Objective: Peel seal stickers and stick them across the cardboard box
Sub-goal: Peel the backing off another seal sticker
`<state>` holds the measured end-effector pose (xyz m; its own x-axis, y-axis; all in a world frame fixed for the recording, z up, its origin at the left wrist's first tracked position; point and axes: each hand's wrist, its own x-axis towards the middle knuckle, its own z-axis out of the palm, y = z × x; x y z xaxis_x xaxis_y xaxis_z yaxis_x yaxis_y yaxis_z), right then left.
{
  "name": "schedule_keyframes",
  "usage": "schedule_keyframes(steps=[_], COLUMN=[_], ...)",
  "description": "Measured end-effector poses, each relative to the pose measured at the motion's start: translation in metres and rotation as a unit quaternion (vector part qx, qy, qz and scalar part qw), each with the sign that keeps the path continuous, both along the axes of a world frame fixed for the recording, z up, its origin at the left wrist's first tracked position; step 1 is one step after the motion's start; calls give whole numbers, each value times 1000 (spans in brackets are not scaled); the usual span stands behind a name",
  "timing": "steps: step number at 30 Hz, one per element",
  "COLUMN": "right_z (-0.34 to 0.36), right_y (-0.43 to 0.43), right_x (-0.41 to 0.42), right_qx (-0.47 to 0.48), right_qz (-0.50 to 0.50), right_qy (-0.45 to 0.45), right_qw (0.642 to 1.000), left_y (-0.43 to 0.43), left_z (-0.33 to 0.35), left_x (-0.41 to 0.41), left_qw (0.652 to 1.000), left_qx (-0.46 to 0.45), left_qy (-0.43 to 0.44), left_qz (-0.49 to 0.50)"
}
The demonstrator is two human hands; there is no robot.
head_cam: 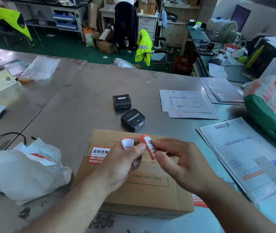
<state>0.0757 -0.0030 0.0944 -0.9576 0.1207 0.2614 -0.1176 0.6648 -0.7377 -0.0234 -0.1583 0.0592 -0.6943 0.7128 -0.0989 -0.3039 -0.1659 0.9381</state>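
Note:
A brown cardboard box (144,187) lies flat on the metal table in front of me. One red-and-white seal sticker (98,154) sits across its left edge, and another (198,200) shows at its right edge. Above the box, my left hand (122,163) pinches the curled white backing paper (127,144). My right hand (181,163) pinches a red-and-white seal sticker (149,146), partly peeled away from that backing.
Two black portable label printers (122,101) (133,120) stand just beyond the box. Crumpled white backing paper (26,170) lies at the left beside a black cable (4,137). A bubble mailer (251,158) and printed sheets (186,103) lie at the right.

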Motion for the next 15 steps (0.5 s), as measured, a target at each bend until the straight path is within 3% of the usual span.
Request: schedule_keyframes(steps=[15], right_z=[-13], right_y=[7], right_x=[-1], right_qx=[3], right_qz=[27], right_qy=[-18], right_qw=[999], left_y=[13], left_z=[11], left_x=[3], left_qw=[996], left_qx=[-74], left_qy=[-47], left_qz=[10])
